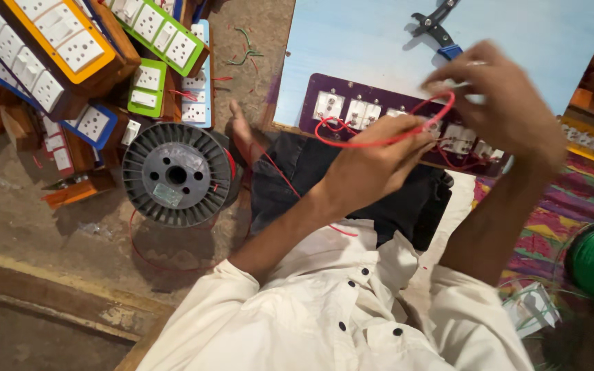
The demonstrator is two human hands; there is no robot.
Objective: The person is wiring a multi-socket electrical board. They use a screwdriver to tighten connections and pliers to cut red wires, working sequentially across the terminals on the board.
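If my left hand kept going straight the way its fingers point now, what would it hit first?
Probably the right hand. The left hand points up and rightward along the thin red wire both hold. Just behind lies the purple switch panel with white sockets; depth is unclear from this view.

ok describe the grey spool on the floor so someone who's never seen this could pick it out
Start at the pale blue board at the top, then look left past the bare foot to the dirt floor. The grey spool lies flat there, a ribbed round disc with a dark centre hole. Its neighbours are square switch boxes; it alone is round.
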